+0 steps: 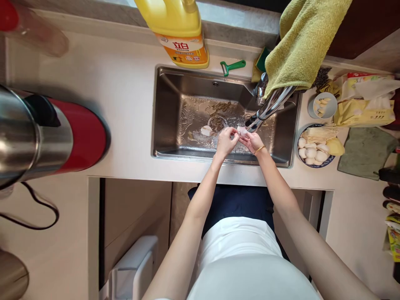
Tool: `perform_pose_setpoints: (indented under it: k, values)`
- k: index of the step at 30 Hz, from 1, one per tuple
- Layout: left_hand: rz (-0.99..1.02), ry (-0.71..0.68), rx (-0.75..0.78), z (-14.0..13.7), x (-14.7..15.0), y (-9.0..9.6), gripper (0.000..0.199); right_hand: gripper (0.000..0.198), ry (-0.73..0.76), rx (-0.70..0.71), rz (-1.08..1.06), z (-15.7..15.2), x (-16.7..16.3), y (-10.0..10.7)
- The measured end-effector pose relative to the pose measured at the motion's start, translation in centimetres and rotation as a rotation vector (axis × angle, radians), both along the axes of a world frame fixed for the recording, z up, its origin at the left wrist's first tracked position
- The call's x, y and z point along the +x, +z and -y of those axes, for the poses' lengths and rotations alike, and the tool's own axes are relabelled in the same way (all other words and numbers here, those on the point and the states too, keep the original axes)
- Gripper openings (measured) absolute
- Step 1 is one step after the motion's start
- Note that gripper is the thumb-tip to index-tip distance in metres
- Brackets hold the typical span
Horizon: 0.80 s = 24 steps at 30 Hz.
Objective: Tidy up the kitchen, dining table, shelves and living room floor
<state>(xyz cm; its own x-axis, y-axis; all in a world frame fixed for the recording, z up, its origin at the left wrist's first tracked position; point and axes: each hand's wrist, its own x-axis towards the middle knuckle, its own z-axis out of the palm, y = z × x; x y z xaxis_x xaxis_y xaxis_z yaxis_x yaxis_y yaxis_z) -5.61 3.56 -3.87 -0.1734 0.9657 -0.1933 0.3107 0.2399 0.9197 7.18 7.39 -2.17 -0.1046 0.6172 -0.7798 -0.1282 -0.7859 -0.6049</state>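
Note:
Both hands are over the steel sink (168,112), just below the faucet spout (264,112). My right hand (252,141), palm turned up and wearing a gold bracelet, holds a small whitish piece that looks like a white mushroom (241,130). Beside it, my left hand (227,141) is closed in a pinch, its fingertips meeting the right fingers; what they pinch is too small to make out. Another white piece (206,131) lies on the wet sink floor left of the drain (218,123), among scattered brownish peelings.
A plate of white mushrooms (312,153) and a bowl of garlic cloves (321,106) stand right of the sink. Behind it are a yellow detergent bottle (184,41) and a green peeler (234,66). A towel (300,50) drapes the faucet. A red-and-steel appliance (78,133) stands left.

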Motion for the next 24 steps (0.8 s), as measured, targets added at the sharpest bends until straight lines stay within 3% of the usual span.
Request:
perform_pose_setpoints:
  k: [5,8,11,13,20,24]
  values:
    - [0.052,-0.117,0.029,1.2,-0.9,-0.4,0.011,0.043,0.016,0.039,-0.012,0.5,0.4,-0.6]
    - [0.095,-0.078,0.011,1.7,-1.2,-0.4,0.005,0.053,0.028,0.085,0.000,0.9,0.4,-1.0]
    - [0.181,0.020,-0.027,2.2,-1.2,-0.5,0.023,0.052,0.066,0.177,0.072,1.2,0.2,-1.2]
    - [0.225,0.012,-0.023,2.5,-1.1,-0.7,0.028,0.049,0.104,0.246,0.146,1.4,0.1,-1.3]
    - [0.141,0.005,-0.021,3.7,-0.8,-1.2,0.023,0.042,0.223,0.405,0.252,1.8,0.6,-0.4]
    - [0.066,0.001,-0.009,3.2,-0.4,-1.0,0.018,0.040,0.222,0.427,0.252,2.1,0.7,-0.1]
